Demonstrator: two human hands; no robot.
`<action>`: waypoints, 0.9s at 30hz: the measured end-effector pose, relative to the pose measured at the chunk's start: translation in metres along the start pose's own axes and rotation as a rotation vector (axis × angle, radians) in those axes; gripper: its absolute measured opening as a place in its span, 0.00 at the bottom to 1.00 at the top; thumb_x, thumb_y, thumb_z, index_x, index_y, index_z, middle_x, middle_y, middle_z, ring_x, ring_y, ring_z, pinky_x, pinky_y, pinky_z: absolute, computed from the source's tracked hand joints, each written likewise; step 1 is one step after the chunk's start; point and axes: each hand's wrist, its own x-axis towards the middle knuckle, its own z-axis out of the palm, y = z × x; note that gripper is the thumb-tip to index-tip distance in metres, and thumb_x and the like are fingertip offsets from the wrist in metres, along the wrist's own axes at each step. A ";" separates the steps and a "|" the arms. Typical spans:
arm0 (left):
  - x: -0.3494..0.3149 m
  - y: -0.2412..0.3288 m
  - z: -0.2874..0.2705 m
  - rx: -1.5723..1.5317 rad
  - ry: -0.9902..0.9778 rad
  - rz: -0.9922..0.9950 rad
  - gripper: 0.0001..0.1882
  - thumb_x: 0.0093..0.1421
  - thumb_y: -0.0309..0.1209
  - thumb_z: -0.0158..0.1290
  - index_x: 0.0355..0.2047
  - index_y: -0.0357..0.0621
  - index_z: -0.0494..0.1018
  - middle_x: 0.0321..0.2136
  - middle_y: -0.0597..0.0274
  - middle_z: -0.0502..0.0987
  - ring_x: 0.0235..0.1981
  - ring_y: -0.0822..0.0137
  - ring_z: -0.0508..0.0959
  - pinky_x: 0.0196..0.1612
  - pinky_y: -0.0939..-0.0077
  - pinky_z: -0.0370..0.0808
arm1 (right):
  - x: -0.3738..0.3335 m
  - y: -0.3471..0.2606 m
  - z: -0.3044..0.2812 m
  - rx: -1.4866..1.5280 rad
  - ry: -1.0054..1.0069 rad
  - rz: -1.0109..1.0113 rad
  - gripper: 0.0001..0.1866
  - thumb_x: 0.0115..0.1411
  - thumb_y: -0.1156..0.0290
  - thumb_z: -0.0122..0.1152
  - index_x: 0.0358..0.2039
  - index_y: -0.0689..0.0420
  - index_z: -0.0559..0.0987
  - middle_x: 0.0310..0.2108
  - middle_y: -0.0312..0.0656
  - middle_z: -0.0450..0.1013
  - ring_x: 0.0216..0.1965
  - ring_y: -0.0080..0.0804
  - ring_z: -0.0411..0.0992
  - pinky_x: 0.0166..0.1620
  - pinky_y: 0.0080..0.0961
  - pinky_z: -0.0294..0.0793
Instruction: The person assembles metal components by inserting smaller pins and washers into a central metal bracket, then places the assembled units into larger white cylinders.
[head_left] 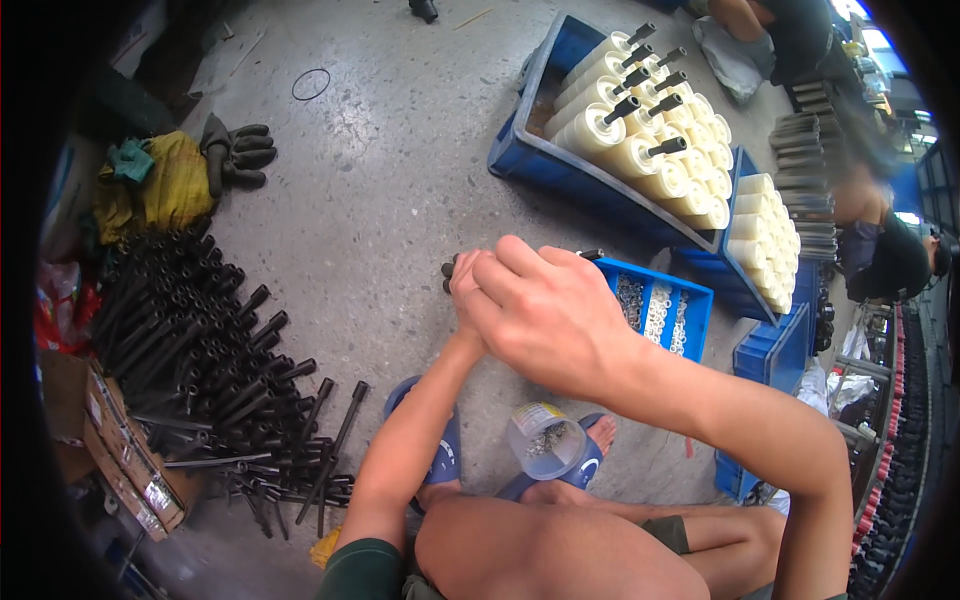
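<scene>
My right hand (545, 305) is closed in front of me, knuckles up, and covers much of my left hand (468, 290). The left is closed too, pressed against the right. Dark ends of a black rod (448, 270) stick out beside the left hand and past the right; its middle is hidden by my fingers. Just beyond my right wrist is a blue divided tray (690, 345) of small metal nuts and white rings. Between my feet a clear plastic tub (545, 440) holds small metal parts.
Many black rods (220, 350) lie heaped at left, near a cardboard box (105, 440), a yellow sack (175, 180) and a dark glove (240, 155). Far right, a blue crate (590, 170) holds white cylinders (660, 130), some with black rods protruding. Another person (890, 240) works beyond.
</scene>
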 end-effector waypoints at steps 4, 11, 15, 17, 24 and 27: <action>-0.003 0.001 0.001 0.005 -0.045 -0.011 0.08 0.49 0.32 0.61 0.25 0.44 0.73 0.24 0.55 0.72 0.28 0.50 0.73 0.35 0.57 0.70 | 0.002 0.002 -0.007 0.093 -0.088 0.058 0.17 0.50 0.69 0.67 0.42 0.58 0.80 0.37 0.38 0.72 0.39 0.35 0.72 0.34 0.31 0.76; -0.011 -0.021 -0.007 0.173 -0.144 -0.046 0.07 0.49 0.30 0.60 0.25 0.43 0.72 0.24 0.54 0.72 0.29 0.49 0.73 0.36 0.56 0.70 | -0.082 0.081 -0.094 0.096 0.097 0.386 0.13 0.57 0.64 0.70 0.39 0.54 0.78 0.33 0.42 0.72 0.39 0.45 0.76 0.37 0.41 0.78; -0.004 -0.006 0.009 0.153 -0.089 -0.030 0.09 0.54 0.29 0.58 0.25 0.41 0.68 0.24 0.51 0.70 0.27 0.47 0.71 0.32 0.55 0.66 | -0.188 0.094 -0.058 0.271 -0.122 0.731 0.12 0.60 0.62 0.69 0.38 0.56 0.82 0.33 0.44 0.77 0.37 0.47 0.79 0.41 0.42 0.79; -0.008 0.003 0.000 0.077 -0.150 -0.153 0.10 0.53 0.30 0.60 0.28 0.40 0.71 0.27 0.50 0.73 0.28 0.50 0.74 0.32 0.56 0.69 | -0.226 0.083 -0.016 0.364 -0.207 0.875 0.11 0.59 0.63 0.70 0.38 0.56 0.83 0.34 0.44 0.79 0.37 0.46 0.80 0.42 0.42 0.79; -0.009 0.008 0.002 0.079 -0.267 -0.077 0.09 0.50 0.27 0.60 0.28 0.41 0.71 0.27 0.51 0.74 0.27 0.50 0.75 0.32 0.57 0.71 | -0.262 0.045 0.097 0.368 -0.008 1.006 0.12 0.57 0.68 0.70 0.42 0.54 0.82 0.36 0.44 0.77 0.40 0.49 0.79 0.42 0.44 0.79; -0.010 0.015 0.005 0.045 -0.311 -0.088 0.08 0.51 0.27 0.60 0.28 0.41 0.71 0.26 0.52 0.74 0.28 0.50 0.75 0.32 0.58 0.72 | -0.253 0.046 0.109 0.320 0.056 1.011 0.13 0.56 0.69 0.70 0.43 0.53 0.81 0.36 0.44 0.75 0.40 0.49 0.78 0.42 0.45 0.79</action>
